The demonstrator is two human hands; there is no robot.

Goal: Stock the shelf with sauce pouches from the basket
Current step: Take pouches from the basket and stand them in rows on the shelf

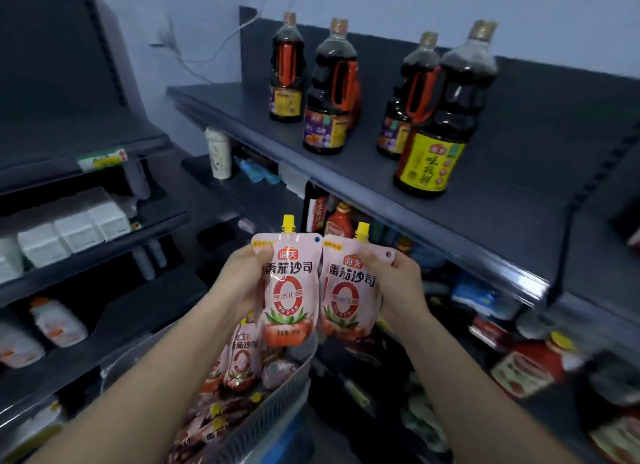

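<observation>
I hold two pink sauce pouches with yellow caps upright, side by side, above the basket. My left hand (242, 283) grips the left pouch (289, 290) by its left edge. My right hand (398, 290) grips the right pouch (348, 290) by its right edge. Under them the grey basket (277, 404) holds several more of the same pouches (242, 356). The dark top shelf (467, 200) runs above and to the right of both hands.
Several dark soy sauce bottles (433, 131) stand on the top shelf. The lower shelves on the right hold red sauce bottles and packets (526, 370). White boxes (72, 228) and white bottles sit on the left shelving unit.
</observation>
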